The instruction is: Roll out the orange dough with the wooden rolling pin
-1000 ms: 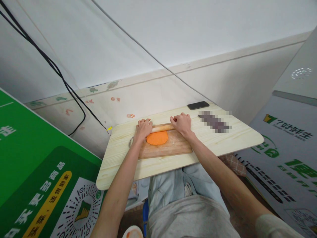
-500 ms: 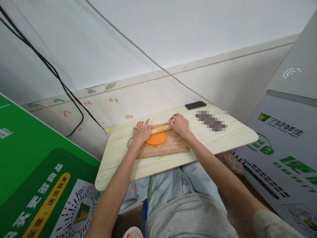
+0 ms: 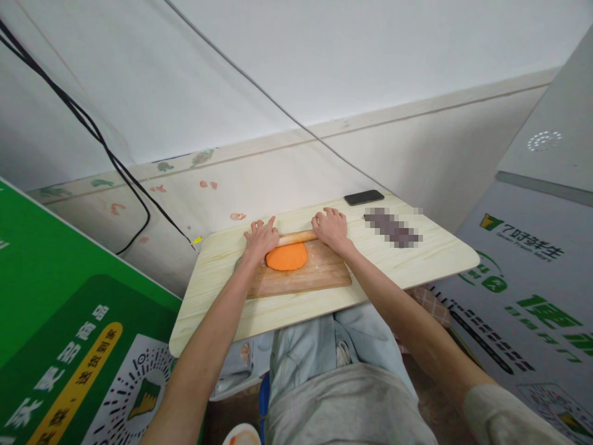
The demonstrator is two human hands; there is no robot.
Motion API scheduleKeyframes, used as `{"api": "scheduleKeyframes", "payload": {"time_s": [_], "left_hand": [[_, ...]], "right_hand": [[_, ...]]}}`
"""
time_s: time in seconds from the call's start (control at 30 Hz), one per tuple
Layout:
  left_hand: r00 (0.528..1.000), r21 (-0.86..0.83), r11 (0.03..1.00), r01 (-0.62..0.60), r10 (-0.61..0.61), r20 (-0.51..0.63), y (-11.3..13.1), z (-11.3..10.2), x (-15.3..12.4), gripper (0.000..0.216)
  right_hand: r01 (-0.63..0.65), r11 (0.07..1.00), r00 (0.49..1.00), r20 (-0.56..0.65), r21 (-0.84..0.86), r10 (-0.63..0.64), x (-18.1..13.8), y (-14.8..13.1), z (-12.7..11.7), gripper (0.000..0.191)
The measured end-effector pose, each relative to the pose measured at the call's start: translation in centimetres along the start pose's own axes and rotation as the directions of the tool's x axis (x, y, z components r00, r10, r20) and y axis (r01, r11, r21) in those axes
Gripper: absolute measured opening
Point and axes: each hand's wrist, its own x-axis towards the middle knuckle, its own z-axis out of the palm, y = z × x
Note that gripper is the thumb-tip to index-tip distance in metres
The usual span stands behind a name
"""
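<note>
A flat orange disc of dough [image 3: 286, 256] lies on a wooden board [image 3: 301, 278] set on a pale wooden lap table [image 3: 407, 259]. A wooden rolling pin [image 3: 296, 237] lies across the far edge of the dough. My left hand [image 3: 260, 238] presses on the pin's left end with fingers spread flat. My right hand [image 3: 330, 227] rests palm down on the pin's right end.
A black phone [image 3: 364, 197] lies at the table's far edge, beside a blurred patch. Green printed boards stand at the left [image 3: 69, 321] and a grey one at the right [image 3: 523, 278]. Black cables [image 3: 106, 148] hang on the white wall.
The rolling pin has gone from over the dough to its far edge, pushed away from me. Both hands moved with it, fingers now flatter. The view shifted slightly.
</note>
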Motion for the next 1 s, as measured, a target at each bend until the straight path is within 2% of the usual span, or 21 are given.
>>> {"api": "scheduleKeyframes", "payload": {"time_s": [0.2,0.4,0.57,0.7,0.87,1.0], "left_hand": [[0.996,0.024,0.997,-0.074,0.073,0.059,-0.5,0.3,-1.2,0.057],[0.990,0.119,0.983,-0.137,0.134,0.036,-0.4,-0.1,-2.9,0.047],[0.995,0.106,0.990,-0.093,0.089,0.041,0.1,-0.7,-2.6,0.049],[0.993,0.116,0.986,-0.117,0.113,0.043,0.1,-0.6,-2.3,0.046],[0.998,0.074,0.996,-0.059,0.058,0.020,0.2,-0.5,-1.4,0.049],[0.998,0.091,0.994,-0.065,0.065,-0.001,0.3,-0.7,-0.7,0.048]], "right_hand": [[0.043,0.999,0.999,0.030,-0.017,-0.042,-1.5,0.0,-0.7,0.047],[0.064,0.998,0.997,0.049,-0.019,-0.063,-2.7,-0.2,-1.3,0.048],[0.035,0.999,0.995,0.098,-0.034,-0.031,-2.0,-0.2,-1.3,0.049],[0.039,0.999,0.996,0.079,-0.039,-0.035,-1.6,-0.1,-0.9,0.049],[0.020,0.999,0.998,0.064,-0.040,-0.017,-1.6,-0.2,-0.5,0.048],[0.002,1.000,0.999,0.055,-0.029,-0.001,-1.5,-0.3,-0.3,0.048]]}}
